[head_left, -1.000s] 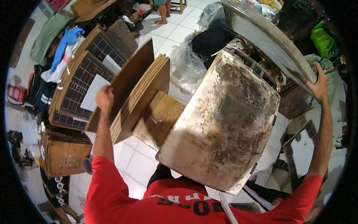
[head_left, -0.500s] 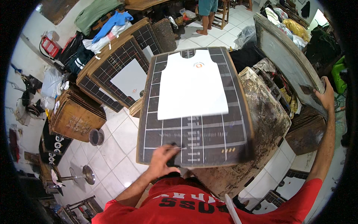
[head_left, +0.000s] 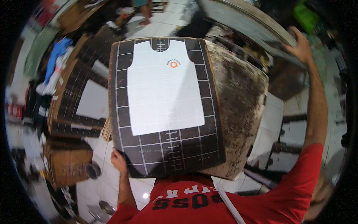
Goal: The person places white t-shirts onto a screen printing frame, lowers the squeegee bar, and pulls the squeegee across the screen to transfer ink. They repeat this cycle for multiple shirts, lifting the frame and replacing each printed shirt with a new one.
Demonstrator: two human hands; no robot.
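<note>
In front of me lies a dark board (head_left: 125, 151) with a white grid and wooden edges. On it a white shirt-front panel (head_left: 164, 100) lies flat, with a small orange sun-like print on its upper right. My left hand (head_left: 119, 160) is closed at the board's left edge near its lower corner; part of its grip is hidden. My right arm reaches far out to the right. There my right hand (head_left: 300, 48) grips the end of a large tilted screen frame (head_left: 253, 22), its thumb on the near side.
A stained pale board (head_left: 242, 93) sits under the gridded one, jutting out right. More gridded boards (head_left: 69, 99) with white panels lean at left, above a stack of wooden boards (head_left: 71, 160). Further panels on boards (head_left: 285, 160) lie low at right. A person's legs (head_left: 144, 13) show at the back.
My left hand has gone from the board's near edge to its left edge. The view has shifted, so the board appears further left. My right hand stays at the screen frame.
</note>
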